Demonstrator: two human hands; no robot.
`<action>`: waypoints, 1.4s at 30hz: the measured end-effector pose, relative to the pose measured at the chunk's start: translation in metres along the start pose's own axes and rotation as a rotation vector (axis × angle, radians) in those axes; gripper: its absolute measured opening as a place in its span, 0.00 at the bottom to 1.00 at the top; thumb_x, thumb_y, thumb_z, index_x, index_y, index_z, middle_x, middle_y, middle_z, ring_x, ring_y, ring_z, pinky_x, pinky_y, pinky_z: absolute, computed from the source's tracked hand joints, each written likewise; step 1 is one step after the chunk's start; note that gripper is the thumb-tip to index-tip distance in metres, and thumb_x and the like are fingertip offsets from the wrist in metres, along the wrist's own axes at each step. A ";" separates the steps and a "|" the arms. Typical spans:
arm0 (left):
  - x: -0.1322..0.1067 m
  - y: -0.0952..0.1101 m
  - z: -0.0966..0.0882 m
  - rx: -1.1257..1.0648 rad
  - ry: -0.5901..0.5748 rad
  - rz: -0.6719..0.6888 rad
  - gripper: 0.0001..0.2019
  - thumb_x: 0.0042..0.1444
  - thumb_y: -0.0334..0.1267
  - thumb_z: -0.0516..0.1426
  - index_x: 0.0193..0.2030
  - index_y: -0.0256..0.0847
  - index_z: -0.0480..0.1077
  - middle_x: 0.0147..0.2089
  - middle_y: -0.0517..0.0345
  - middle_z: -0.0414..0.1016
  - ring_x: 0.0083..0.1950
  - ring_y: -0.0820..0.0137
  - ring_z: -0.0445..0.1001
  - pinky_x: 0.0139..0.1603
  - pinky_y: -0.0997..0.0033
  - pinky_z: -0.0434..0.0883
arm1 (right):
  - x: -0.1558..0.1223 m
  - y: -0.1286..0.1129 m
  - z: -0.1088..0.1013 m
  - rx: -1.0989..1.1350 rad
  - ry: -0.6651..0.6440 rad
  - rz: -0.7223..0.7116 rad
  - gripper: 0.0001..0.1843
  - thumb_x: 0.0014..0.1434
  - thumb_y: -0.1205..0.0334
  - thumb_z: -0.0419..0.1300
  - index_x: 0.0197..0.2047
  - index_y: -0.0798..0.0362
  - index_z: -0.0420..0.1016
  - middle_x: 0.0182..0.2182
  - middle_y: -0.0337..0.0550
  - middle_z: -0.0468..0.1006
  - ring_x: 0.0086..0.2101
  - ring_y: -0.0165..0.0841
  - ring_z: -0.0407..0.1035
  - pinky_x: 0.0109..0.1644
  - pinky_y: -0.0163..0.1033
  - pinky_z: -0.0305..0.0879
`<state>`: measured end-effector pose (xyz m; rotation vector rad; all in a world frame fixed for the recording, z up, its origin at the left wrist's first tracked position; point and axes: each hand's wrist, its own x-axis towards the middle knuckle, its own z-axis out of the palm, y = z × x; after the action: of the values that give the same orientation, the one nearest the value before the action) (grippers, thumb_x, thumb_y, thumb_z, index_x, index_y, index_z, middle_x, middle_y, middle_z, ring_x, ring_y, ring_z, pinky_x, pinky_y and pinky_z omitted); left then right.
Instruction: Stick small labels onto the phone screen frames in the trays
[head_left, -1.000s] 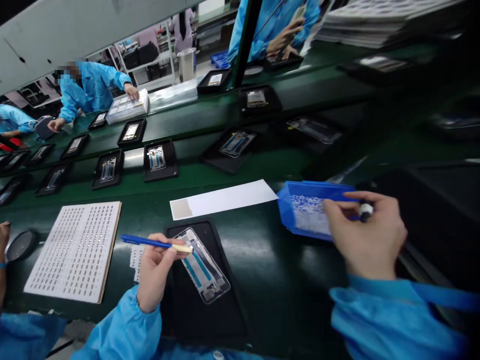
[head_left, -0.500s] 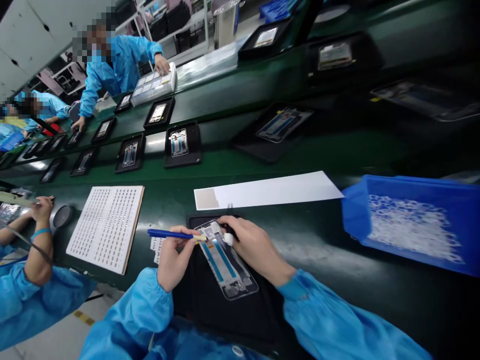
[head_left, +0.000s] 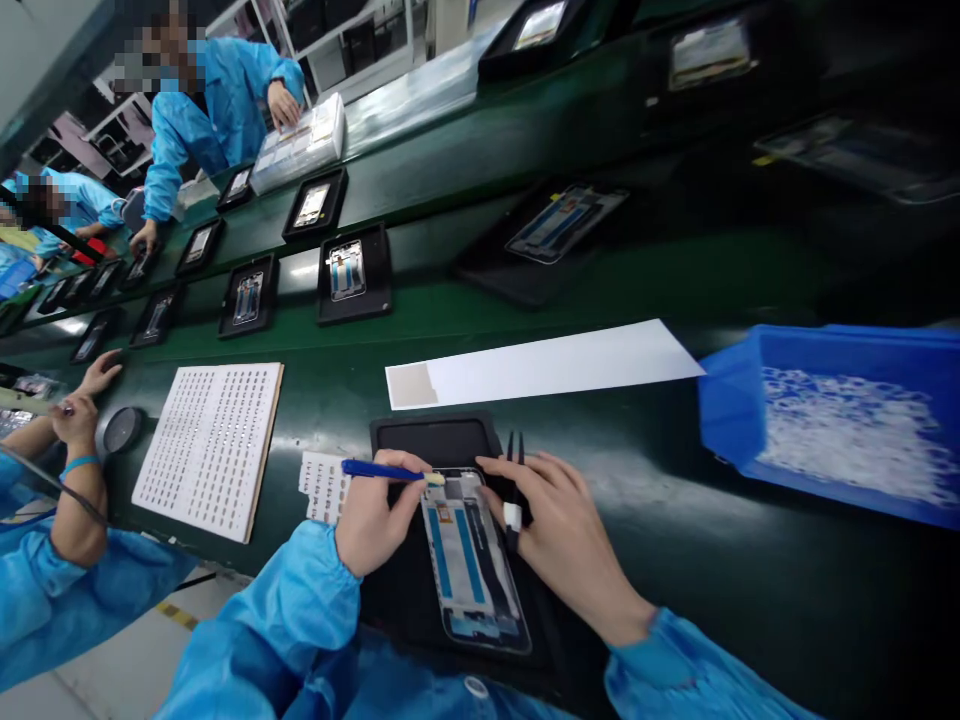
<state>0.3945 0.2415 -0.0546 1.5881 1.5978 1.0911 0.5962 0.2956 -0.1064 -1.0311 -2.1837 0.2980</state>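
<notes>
A phone frame with two blue strips lies in a black tray in front of me. My left hand is at its upper left corner, fingers closed on a slim blue pen-like tool with a pale tip pointing right. At the upper right edge of the frame, my right hand holds black tweezers with a white band. The tweezers' prongs point away from me, and the index finger reaches to the frame's top edge. Beside the tray, a white sheet of small parts is partly hidden by my left hand.
A long white strip lies beyond the tray. To the right stands a blue bin of white rings. A board of small parts is at left, near a co-worker's arm. Black trays with phone parts line the bench behind.
The phone frame has turned more upright in view. My right hand has shifted right with the tweezers, away from the blue tool's tip. My left hand has moved slightly right.
</notes>
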 end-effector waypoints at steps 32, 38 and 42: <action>0.026 0.019 0.018 0.497 -0.241 0.157 0.06 0.66 0.35 0.50 0.47 0.44 0.66 0.44 0.55 0.75 0.45 0.67 0.77 0.44 0.70 0.74 | -0.004 -0.005 0.008 0.113 0.029 0.130 0.14 0.62 0.70 0.51 0.48 0.52 0.72 0.38 0.45 0.78 0.47 0.43 0.68 0.63 0.58 0.55; 0.027 0.020 0.017 0.543 -0.293 0.176 0.07 0.66 0.35 0.49 0.47 0.44 0.66 0.44 0.55 0.75 0.45 0.67 0.77 0.45 0.70 0.74 | -0.006 -0.004 0.008 0.158 0.039 0.150 0.15 0.60 0.72 0.53 0.48 0.53 0.73 0.38 0.47 0.78 0.47 0.43 0.68 0.64 0.57 0.53; 0.024 0.015 0.015 0.464 -0.288 0.197 0.06 0.66 0.34 0.50 0.47 0.43 0.65 0.45 0.54 0.76 0.47 0.68 0.77 0.48 0.70 0.74 | -0.006 -0.004 0.008 0.139 0.019 0.148 0.16 0.61 0.71 0.52 0.50 0.51 0.72 0.39 0.45 0.78 0.48 0.42 0.68 0.65 0.58 0.53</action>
<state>0.4125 0.2663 -0.0457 2.1325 1.5923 0.5643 0.5911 0.2891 -0.1132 -1.1131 -2.0418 0.4985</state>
